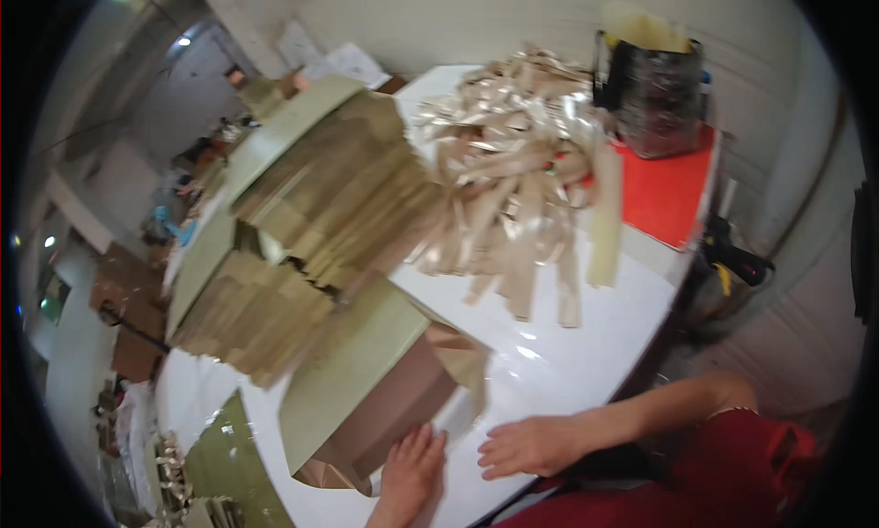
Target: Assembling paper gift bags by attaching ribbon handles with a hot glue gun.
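A partly folded olive-green paper bag (352,377) with a brown inner side lies in front of me on the white table (604,345). My left hand (412,468) is at its near edge, the stretched fingertips touching the paper beside a white strip. To the right, my right hand (531,444) rests low over the table with its fingers out and nothing visible in it. Beyond the bag stand two tall stacks of similar olive-green paper pieces (334,166). A loose heap of shiny beige ribbons (513,171) spreads to the right of them.
At the back right a dark wrapped container (659,102) holding pale yellow strips stands by a red sheet (668,185). A black tool with a yellow part (737,262) hangs beside the table's right edge. More green paper (233,464) lies at the near left.
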Tool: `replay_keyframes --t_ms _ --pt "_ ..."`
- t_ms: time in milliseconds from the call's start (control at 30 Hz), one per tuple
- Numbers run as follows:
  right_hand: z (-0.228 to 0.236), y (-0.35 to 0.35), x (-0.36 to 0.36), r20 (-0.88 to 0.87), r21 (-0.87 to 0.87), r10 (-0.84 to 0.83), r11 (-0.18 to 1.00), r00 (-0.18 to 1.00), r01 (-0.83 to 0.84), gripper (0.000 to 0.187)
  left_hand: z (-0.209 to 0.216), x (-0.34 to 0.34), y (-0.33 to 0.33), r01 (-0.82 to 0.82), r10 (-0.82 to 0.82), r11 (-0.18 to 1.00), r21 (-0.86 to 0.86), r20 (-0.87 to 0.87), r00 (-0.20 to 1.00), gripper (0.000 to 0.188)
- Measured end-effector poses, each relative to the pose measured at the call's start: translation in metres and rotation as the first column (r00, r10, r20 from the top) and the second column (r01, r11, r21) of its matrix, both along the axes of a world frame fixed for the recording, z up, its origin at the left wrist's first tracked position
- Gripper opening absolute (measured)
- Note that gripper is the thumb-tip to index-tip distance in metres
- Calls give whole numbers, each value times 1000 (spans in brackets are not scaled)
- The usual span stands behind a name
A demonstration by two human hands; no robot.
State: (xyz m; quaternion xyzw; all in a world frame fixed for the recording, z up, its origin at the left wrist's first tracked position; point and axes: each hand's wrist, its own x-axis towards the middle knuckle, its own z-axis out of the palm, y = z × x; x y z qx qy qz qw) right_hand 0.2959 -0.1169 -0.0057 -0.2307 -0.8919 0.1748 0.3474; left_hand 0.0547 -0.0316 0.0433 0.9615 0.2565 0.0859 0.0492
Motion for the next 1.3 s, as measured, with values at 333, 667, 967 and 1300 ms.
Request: replay_keyframes --t_ms 333,667,967,1300 --pt "20 35 183 228 -218 -791 527 568 821 23 -35 -5 14 -166 208 955 -247 155 966 39" --pt "33 51 172 141 -393 -888 355 437 848 18 -33 -2 7 -166 176 984 -61 234 956 36" --pt "48 66 136 601 -146 -610 551 516 822 23 -48 -6 5 -149 143 989 -16 399 906 31" --pt "120 2 -38 -458 -759 -392 640 798 -121 56 15 50 -43 411 414 312 -857 511 753 36"
